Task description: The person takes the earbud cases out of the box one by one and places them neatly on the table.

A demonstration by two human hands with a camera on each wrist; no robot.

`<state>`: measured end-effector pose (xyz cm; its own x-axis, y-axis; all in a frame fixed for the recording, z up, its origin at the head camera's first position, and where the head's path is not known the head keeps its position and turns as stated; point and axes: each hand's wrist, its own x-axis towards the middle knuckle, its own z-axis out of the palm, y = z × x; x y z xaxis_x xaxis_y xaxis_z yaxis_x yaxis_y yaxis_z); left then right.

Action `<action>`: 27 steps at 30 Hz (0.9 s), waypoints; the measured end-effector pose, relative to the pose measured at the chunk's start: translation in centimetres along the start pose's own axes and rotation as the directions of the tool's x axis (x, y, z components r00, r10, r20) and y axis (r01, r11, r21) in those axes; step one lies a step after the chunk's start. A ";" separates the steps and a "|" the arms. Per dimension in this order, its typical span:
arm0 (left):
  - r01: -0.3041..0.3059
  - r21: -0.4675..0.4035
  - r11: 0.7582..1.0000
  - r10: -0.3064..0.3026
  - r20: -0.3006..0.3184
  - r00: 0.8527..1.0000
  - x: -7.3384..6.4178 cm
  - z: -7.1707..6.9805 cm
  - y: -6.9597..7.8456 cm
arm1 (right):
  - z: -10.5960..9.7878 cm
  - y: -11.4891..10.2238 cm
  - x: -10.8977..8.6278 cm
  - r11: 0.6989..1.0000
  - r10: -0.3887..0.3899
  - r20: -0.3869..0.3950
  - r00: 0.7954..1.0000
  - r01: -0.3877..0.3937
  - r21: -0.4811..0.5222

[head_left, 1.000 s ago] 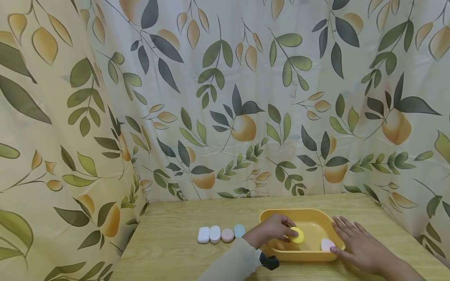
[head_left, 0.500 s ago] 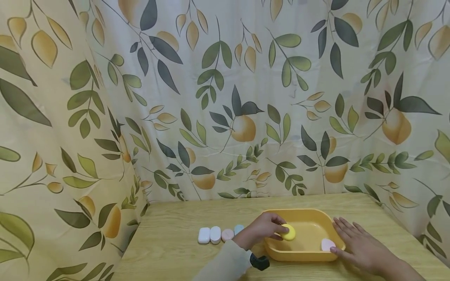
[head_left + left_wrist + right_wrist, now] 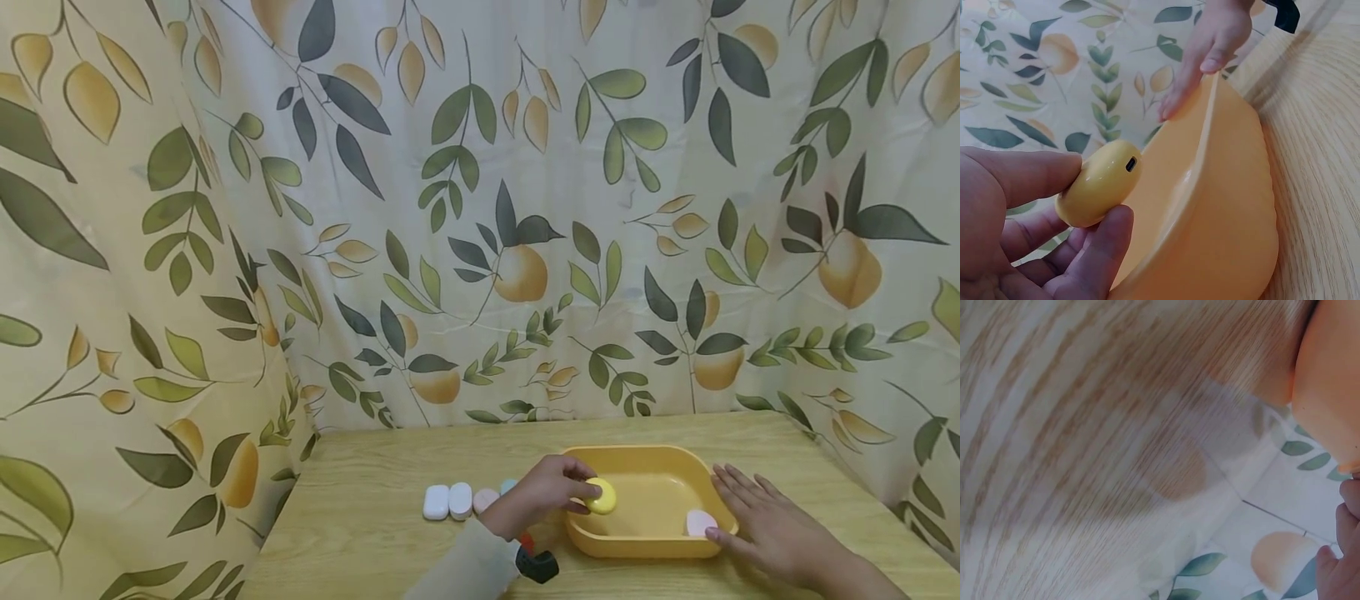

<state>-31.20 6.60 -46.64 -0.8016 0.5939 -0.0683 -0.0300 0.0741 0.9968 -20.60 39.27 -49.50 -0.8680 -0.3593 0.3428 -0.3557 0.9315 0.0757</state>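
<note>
My left hand (image 3: 543, 492) pinches a round, glossy yellow earbud case (image 3: 602, 496) between thumb and fingers, over the left end of a yellow plastic tub (image 3: 652, 547). In the left wrist view a small dark port shows on the end of the yellow case (image 3: 1100, 184). At the tub's right end my right hand (image 3: 780, 529) rests against the rim with fingers straight, its thumb at the front corner. A pale pink case (image 3: 701, 523) lies inside the tub by that thumb. The right wrist view catches only part of the right hand (image 3: 1340, 556).
Left of the tub stand a white rounded-square case (image 3: 437, 502), a white oval one (image 3: 461, 501), a pink one (image 3: 483, 500) and a teal one (image 3: 509, 483), the last partly behind my left hand. Something red (image 3: 527, 543) shows by the left wrist. A patterned curtain (image 3: 480, 208) hangs behind the wooden table (image 3: 337, 550).
My left hand has moved left with the yellow earbud case, from over the tub's interior to near its left rim. The right hand has stayed at the tub's right end.
</note>
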 end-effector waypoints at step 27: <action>-0.020 0.046 0.999 0.022 -0.048 0.999 -2.2 -4.7 -0.3 | -0.1 -0.2 0.1 1.000 0.010 -0.003 1.000 -0.010 0.023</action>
<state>-32.21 1.48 -46.57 -0.8298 0.5563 -0.0445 0.0134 0.0996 0.9949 -20.55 39.08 -49.39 -0.8702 -0.3500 0.3468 -0.3552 0.9334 0.0510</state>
